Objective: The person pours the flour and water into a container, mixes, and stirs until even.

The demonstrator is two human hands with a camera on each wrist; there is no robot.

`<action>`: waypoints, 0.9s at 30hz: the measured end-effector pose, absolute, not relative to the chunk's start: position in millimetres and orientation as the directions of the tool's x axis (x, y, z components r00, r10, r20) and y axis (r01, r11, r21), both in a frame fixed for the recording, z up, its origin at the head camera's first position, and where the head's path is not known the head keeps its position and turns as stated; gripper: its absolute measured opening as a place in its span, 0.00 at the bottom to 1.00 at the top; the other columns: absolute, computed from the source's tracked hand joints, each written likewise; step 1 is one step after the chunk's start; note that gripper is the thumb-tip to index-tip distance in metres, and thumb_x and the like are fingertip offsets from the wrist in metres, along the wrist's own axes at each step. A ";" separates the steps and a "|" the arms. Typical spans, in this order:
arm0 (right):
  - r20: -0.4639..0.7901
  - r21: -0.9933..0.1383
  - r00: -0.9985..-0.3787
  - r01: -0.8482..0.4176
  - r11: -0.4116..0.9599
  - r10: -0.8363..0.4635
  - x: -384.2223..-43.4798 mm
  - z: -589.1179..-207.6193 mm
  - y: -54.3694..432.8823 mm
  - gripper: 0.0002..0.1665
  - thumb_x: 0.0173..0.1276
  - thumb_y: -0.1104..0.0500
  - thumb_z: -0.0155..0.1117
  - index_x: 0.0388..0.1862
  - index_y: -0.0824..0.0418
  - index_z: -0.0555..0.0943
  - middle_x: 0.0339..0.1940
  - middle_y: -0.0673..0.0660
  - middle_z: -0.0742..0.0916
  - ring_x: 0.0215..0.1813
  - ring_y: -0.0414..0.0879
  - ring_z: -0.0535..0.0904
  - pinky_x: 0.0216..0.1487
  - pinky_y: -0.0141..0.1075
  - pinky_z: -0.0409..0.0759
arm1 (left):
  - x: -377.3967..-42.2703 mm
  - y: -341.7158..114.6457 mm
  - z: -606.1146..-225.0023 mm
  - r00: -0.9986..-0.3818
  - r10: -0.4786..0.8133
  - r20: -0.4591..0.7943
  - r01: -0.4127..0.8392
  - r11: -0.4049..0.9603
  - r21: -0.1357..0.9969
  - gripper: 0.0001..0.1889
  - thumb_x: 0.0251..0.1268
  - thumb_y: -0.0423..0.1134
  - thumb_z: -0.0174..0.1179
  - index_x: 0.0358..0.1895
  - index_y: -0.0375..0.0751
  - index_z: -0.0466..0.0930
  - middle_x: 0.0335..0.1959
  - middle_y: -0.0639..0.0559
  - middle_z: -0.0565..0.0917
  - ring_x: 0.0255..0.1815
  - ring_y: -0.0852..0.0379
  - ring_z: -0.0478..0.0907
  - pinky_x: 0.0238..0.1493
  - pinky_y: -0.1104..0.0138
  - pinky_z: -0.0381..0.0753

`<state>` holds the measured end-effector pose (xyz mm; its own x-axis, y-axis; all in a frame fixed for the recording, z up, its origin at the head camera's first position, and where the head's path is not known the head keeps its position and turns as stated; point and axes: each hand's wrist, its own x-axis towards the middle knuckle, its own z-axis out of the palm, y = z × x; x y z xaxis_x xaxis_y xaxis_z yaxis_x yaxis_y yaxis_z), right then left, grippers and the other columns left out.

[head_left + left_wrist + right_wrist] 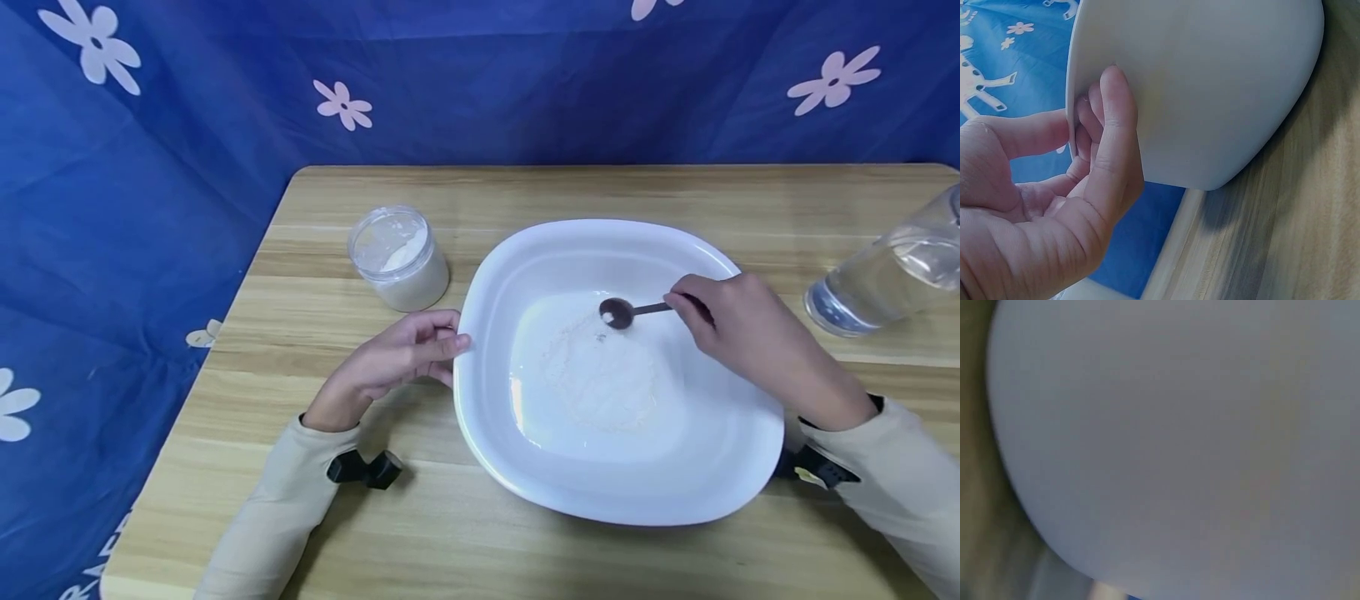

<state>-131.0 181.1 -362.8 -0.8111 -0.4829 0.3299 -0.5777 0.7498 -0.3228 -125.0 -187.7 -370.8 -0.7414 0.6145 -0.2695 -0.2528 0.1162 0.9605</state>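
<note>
A large white basin (495,450) stands on the wooden table, with a patch of white powder (611,379) spread over its bottom. My left hand (408,354) grips the basin's left rim; in the left wrist view the thumb lies on one side of the rim and the fingers curl against the outer wall (1210,94). Over the basin, my right hand (757,333) pinches the handle of a small dark spoon (617,313), whose bowl carries a little white powder above the basin's far half. The right wrist view is filled by the basin's outer wall (1160,450), hiding the hand there.
An open clear jar (408,267) of white powder stands behind my left hand. To the right of the basin is a clear glass (873,279) holding water. A blue flowered cloth (480,100) hangs beyond the table's back edge (525,171).
</note>
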 end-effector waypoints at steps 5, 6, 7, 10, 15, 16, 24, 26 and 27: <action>0.324 -0.194 -0.793 -0.590 0.784 -0.516 -126.9 -351.8 190.8 0.01 0.60 0.67 0.65 0.29 0.65 0.82 0.14 0.51 0.77 0.14 0.41 0.63 0.14 0.33 0.64 | -125.0 -187.8 -371.1 -0.738 0.623 -0.261 -0.245 0.112 0.963 0.03 0.70 0.29 0.49 0.38 0.37 0.72 0.33 0.50 0.84 0.31 0.56 0.82 0.36 0.61 0.87; 0.329 -0.183 -0.779 -0.607 0.773 -0.534 -125.3 -350.1 193.5 0.02 0.59 0.67 0.66 0.27 0.63 0.81 0.12 0.50 0.75 0.14 0.40 0.62 0.14 0.33 0.63 | -124.9 -187.7 -371.0 -0.738 0.623 -0.260 -0.244 0.113 0.963 0.03 0.70 0.29 0.49 0.38 0.37 0.72 0.33 0.50 0.84 0.31 0.56 0.82 0.36 0.61 0.87; 0.326 -0.176 -0.766 -0.624 0.761 -0.553 -123.2 -348.5 196.1 0.03 0.57 0.67 0.67 0.26 0.62 0.81 0.12 0.48 0.74 0.14 0.39 0.62 0.14 0.32 0.62 | -124.8 -187.6 -371.1 -0.738 0.623 -0.259 -0.243 0.113 0.964 0.03 0.70 0.29 0.49 0.38 0.37 0.72 0.33 0.50 0.84 0.31 0.56 0.82 0.36 0.61 0.87; 0.301 -0.170 -0.720 -0.685 0.708 -0.625 -116.6 -345.6 202.0 0.07 0.55 0.65 0.69 0.24 0.55 0.80 0.11 0.42 0.70 0.15 0.34 0.60 0.14 0.29 0.61 | -124.8 -187.6 -371.8 -0.740 0.620 -0.259 -0.242 0.113 0.964 0.03 0.70 0.29 0.49 0.38 0.36 0.72 0.33 0.50 0.84 0.31 0.56 0.82 0.35 0.61 0.87; 0.230 -0.313 -0.612 -0.783 0.538 -0.756 -109.1 -346.6 195.7 0.15 0.62 0.63 0.67 0.24 0.45 0.74 0.15 0.34 0.64 0.18 0.25 0.56 0.17 0.22 0.60 | -124.6 -187.0 -372.7 -0.744 0.616 -0.257 -0.241 0.112 0.964 0.03 0.69 0.29 0.49 0.38 0.36 0.72 0.33 0.50 0.84 0.31 0.56 0.82 0.35 0.61 0.87; 0.233 -0.353 -0.584 -0.796 0.492 -0.778 -109.3 -347.8 191.5 0.15 0.64 0.63 0.66 0.25 0.45 0.73 0.16 0.34 0.63 0.18 0.24 0.56 0.18 0.21 0.60 | -124.2 -187.3 -372.4 -0.745 0.616 -0.257 -0.241 0.111 0.964 0.03 0.69 0.29 0.49 0.38 0.36 0.72 0.33 0.50 0.84 0.31 0.56 0.82 0.35 0.61 0.87; 0.343 -0.433 -0.540 -0.817 0.380 -0.769 -114.3 -360.3 159.9 0.09 0.67 0.65 0.62 0.30 0.51 0.76 0.18 0.36 0.68 0.20 0.27 0.59 0.21 0.19 0.62 | -122.1 -187.2 -370.2 -0.751 0.605 -0.266 -0.247 0.116 0.962 0.03 0.69 0.29 0.49 0.37 0.37 0.72 0.32 0.50 0.83 0.31 0.56 0.82 0.35 0.61 0.87; 0.373 -0.394 -0.566 -0.814 0.427 -0.735 -116.4 -364.0 156.8 0.05 0.65 0.66 0.64 0.33 0.56 0.80 0.19 0.39 0.76 0.21 0.28 0.67 0.21 0.22 0.68 | -122.3 -187.4 -369.7 -0.750 0.606 -0.265 -0.246 0.116 0.962 0.03 0.69 0.29 0.49 0.38 0.36 0.72 0.32 0.50 0.83 0.31 0.55 0.82 0.35 0.60 0.87; 0.389 -0.362 -0.577 -0.813 0.456 -0.718 -117.3 -365.6 156.5 0.05 0.63 0.67 0.66 0.33 0.57 0.81 0.20 0.41 0.79 0.21 0.30 0.70 0.21 0.24 0.70 | -122.3 -187.6 -369.1 -0.750 0.606 -0.263 -0.245 0.115 0.963 0.03 0.69 0.29 0.49 0.38 0.36 0.72 0.32 0.50 0.83 0.31 0.55 0.82 0.36 0.60 0.87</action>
<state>-117.3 156.5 -365.6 -0.5769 -0.7182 0.3890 -0.8126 0.4565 -0.3623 -122.3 -187.6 -369.1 -0.7502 0.6064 -0.2634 -0.2448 0.1154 0.9627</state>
